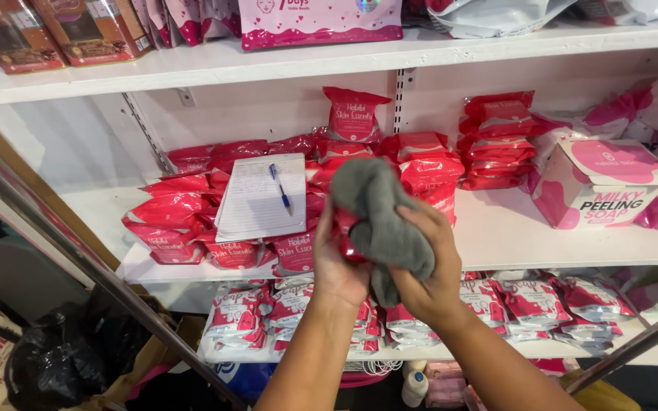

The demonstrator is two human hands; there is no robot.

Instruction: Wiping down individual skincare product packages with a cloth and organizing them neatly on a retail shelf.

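Close to the camera, the left hand grips a red pouch from behind, fingers curled round it, while the right hand presses a grey cloth over its front, fingers closed on the fabric; the wiping looks to be under way, the pouch mostly covered. Beyond, many red pouches lie stacked on the white shelf, apparently not yet handled, with a lined notepad and blue pen resting on top.
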